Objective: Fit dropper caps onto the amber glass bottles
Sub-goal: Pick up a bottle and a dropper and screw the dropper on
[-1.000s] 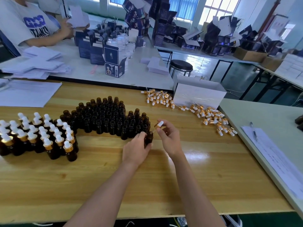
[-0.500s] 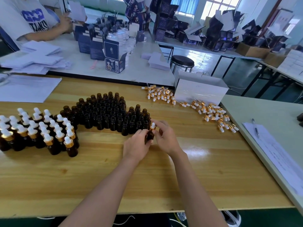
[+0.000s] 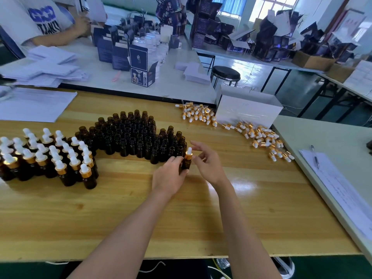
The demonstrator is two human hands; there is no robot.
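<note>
My left hand (image 3: 171, 175) grips an amber bottle (image 3: 186, 163) standing on the wooden table (image 3: 141, 214). A gold-and-white dropper cap (image 3: 189, 153) sits on its neck. My right hand (image 3: 207, 163) hovers just right of the cap, fingers relaxed and apart from it. Behind stands a cluster of uncapped amber bottles (image 3: 136, 135). Capped bottles (image 3: 50, 158) fill the left side. Loose dropper caps (image 3: 259, 137) lie scattered at the right, with more dropper caps (image 3: 197, 114) further back.
A white box (image 3: 247, 109) stands behind the loose caps. Paper sheets (image 3: 34, 105) lie at the back left. A clipboard sheet with a pen (image 3: 315, 158) lies on the grey table to the right. Another person (image 3: 40, 21) works at the far table among blue cartons (image 3: 141, 65).
My right hand brought a dropper cap down onto the bottle held by my left hand, then let go and drew slightly away to the right.
</note>
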